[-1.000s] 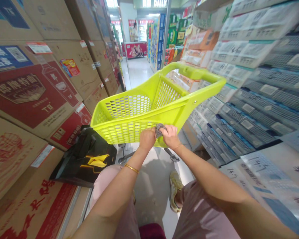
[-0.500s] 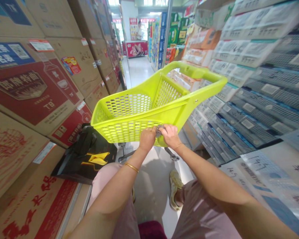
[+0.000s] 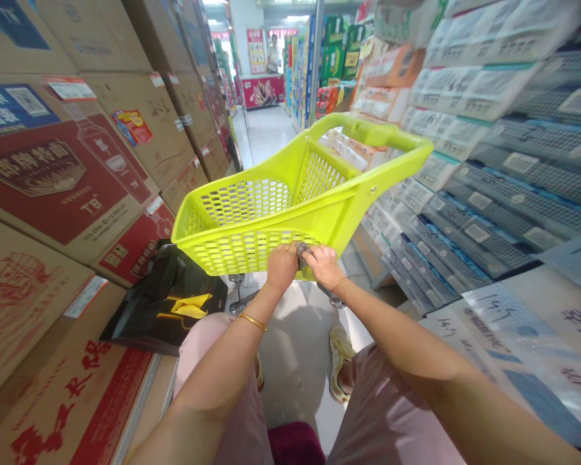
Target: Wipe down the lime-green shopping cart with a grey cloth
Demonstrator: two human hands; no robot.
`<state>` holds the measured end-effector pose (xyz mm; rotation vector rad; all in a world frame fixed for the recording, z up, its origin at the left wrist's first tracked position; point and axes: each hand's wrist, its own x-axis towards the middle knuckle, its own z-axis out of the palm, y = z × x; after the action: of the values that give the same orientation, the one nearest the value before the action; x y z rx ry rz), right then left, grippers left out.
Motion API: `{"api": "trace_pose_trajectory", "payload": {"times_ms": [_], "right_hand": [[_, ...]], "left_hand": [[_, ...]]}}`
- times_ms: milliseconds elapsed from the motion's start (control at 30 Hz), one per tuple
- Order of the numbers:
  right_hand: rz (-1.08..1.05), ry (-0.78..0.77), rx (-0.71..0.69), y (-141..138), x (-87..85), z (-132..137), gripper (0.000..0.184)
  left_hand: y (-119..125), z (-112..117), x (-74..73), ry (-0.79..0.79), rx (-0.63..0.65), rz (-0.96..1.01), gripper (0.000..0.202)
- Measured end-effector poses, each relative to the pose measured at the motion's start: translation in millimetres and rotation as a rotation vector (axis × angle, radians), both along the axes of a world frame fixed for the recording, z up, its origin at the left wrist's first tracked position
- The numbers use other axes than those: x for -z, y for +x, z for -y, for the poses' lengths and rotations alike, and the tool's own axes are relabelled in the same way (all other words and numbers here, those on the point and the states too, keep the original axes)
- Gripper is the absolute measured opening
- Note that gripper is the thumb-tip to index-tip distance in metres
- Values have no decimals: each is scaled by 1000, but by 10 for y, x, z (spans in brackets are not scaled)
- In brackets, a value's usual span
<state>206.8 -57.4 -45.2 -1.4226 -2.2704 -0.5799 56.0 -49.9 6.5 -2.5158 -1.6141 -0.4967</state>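
Both fists are bunched up on the same little thing here: the left hand (image 3: 281,266) and the right hand (image 3: 323,265) are together, fingers curled around a gray wad (image 3: 301,253) squished between them. Too small to tell what it's made of, sorry. Right behind the grip is the lower side wall of the lime-green cart (image 3: 341,210), and I can't tell if the wad is actually touching it. Cart's basket runs off to the left of the grip, handle goes up and to the right. As for what's changed, honestly not much: the whole view slid a bit left, boxes and all, so I'd put that down to the head turning. A touch more of the wad shows between the fingers than half a second ago, so I'd guess the grip got tweaked a little and the work is still at the same spot on the cart. Down left of the hands there's a black bag (image 3: 150,316) with a yellow bit on it, and stacked packages (image 3: 474,97) fill the right.
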Motion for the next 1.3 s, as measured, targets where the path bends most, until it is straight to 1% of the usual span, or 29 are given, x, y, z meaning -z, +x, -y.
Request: {"api": "trace_pose_trajectory", "payload": {"times_ms": [67,200,300,400,533,600,633,700,800,867,1000,1067,1167,1300], "right_hand": [[75,-55,-36,7,65,60,28],[169,-89,-131,11,189,141,22],[170,-102,-159,11,184,140,22],[119,-66,-104,13,38,93,24],[-55,91,64,37,-245,7,29],[-144,152,121,49,-330,-26,30],[-173,169,129,51,-345,-38,30],[-190,176,106,46,-320,-52,31],[-158,143,72,23,-195,-48,30],[-113,84,49,10,-102,-25,28],[44,-59,-76,0,11,59,24],[84,-89,-89,-4,30,98,23],[94,-92,-74,-12,18,129,23],[92,-75,-81,-5,-69,106,24]], "left_hand": [[11,15,-10,18,-3,2,28],[16,34,-12,25,-8,-12,30],[5,29,-3,6,-9,-7,30],[-5,9,14,11,-5,-3,30],[5,-9,26,11,-20,12,28],[17,-4,16,-2,-32,27,30],[23,1,7,-11,-35,33,31],[32,12,-13,-28,-38,34,28],[37,22,-37,-40,-50,18,24],[38,24,-47,-38,-52,22,25],[44,31,-54,-4,-50,31,28],[49,36,-50,8,-54,24,30],[46,37,-38,14,-43,22,29],[28,27,-27,21,-28,20,28]]}}
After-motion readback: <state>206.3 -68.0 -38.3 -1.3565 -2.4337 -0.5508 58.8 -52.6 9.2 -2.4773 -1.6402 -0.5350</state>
